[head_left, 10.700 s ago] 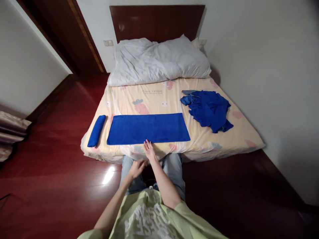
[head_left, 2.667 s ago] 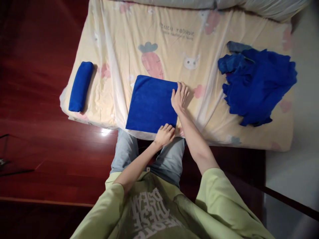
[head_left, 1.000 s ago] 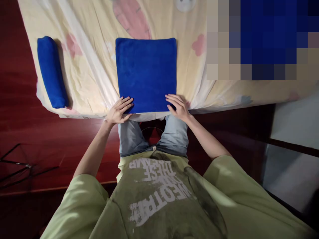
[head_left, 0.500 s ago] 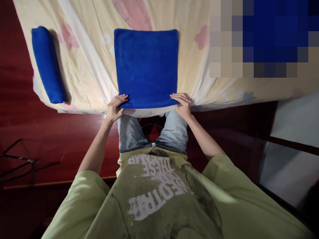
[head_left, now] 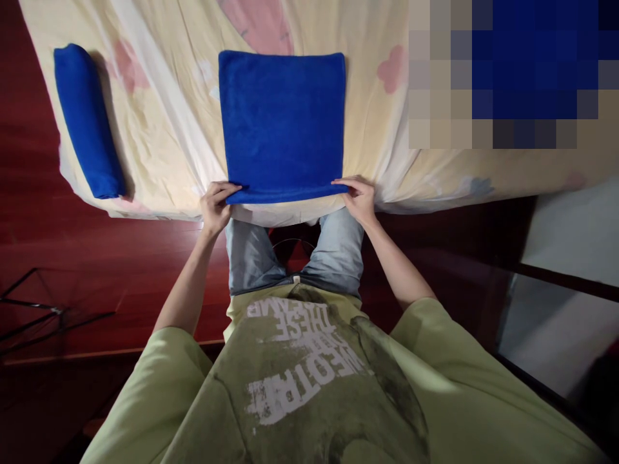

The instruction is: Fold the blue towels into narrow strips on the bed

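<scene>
A blue towel (head_left: 283, 119), folded into a near square, lies flat on the bed in front of me. Its near edge is slightly raised and curled. My left hand (head_left: 217, 201) pinches the towel's near left corner, fingers on top and thumb at the edge. At the near right corner, my right hand (head_left: 356, 196) grips the same edge in a like pinch. The fingertips partly cover both corners. Off to the left, a rolled blue towel (head_left: 88, 122) lies lengthwise, apart from both hands.
The bed is spread with a yellowish patterned sheet (head_left: 159, 148), its front edge just before my legs. A pixelated patch hides the upper right. On the reddish floor (head_left: 140, 277) at left stands a thin black metal stand (head_left: 58, 311).
Both hands have closed on the near corners of the flat towel, and its near edge has lifted and begun to curl over. The rolled towel rests where it was.
</scene>
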`<state>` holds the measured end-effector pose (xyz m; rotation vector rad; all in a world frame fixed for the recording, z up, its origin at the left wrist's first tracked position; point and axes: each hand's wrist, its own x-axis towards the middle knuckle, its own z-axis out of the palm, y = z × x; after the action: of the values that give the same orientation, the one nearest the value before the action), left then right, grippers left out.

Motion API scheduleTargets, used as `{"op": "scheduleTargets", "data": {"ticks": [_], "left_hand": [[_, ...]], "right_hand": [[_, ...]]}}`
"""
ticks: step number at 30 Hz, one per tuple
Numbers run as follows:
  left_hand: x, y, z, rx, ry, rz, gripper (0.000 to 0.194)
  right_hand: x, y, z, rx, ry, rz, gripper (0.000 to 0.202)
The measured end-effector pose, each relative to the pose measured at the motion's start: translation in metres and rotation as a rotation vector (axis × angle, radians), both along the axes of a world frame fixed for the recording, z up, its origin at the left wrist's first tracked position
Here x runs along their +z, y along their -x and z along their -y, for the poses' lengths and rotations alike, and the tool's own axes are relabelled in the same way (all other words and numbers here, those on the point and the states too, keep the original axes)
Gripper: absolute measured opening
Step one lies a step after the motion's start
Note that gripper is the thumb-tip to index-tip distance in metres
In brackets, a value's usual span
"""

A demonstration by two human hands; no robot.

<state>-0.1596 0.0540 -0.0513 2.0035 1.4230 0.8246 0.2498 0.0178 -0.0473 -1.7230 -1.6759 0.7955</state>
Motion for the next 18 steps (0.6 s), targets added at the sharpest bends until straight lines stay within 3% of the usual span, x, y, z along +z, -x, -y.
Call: {"op": "scheduleTargets", "data": {"ticks": [7, 18], "left_hand": [[-0.002, -0.001, -0.003, 0.12, 0.059, -0.004, 0.051], [-0.006, -0.005, -0.005, 0.227, 0.096, 0.031, 0.043]], "right_hand": [[-0.011, 0.003, -0.006, -0.14, 0.027, -0.063, 0.042], [-0.008, 0.007, -0.007, -0.176, -0.005, -0.125, 0.059]]}}
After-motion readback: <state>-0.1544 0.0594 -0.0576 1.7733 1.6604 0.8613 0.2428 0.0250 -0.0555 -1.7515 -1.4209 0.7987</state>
